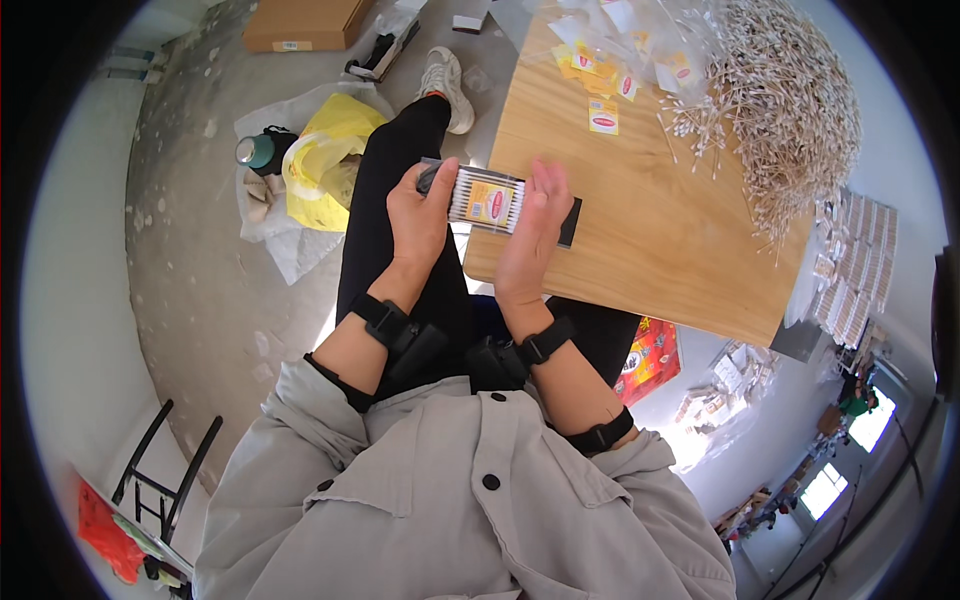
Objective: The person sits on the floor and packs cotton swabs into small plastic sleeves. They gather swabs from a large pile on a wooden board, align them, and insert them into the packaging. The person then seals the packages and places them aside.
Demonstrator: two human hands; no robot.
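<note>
The swab packet point(487, 203), apparently filled and carded, is at the surface's point(640, 230) left edge, its left end pinched by the left hand point(420, 220), the right hand point(533, 235) flattened against its other end. Loose swabs point(785, 110) and yellow cards point(603, 116) remain unpacked.

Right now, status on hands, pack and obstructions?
Left hand gripping cotton swab pack. Right hand open at its other end, contact unclear. Dark flat object partly behind right hand; loose swab pile clear of both.
</note>
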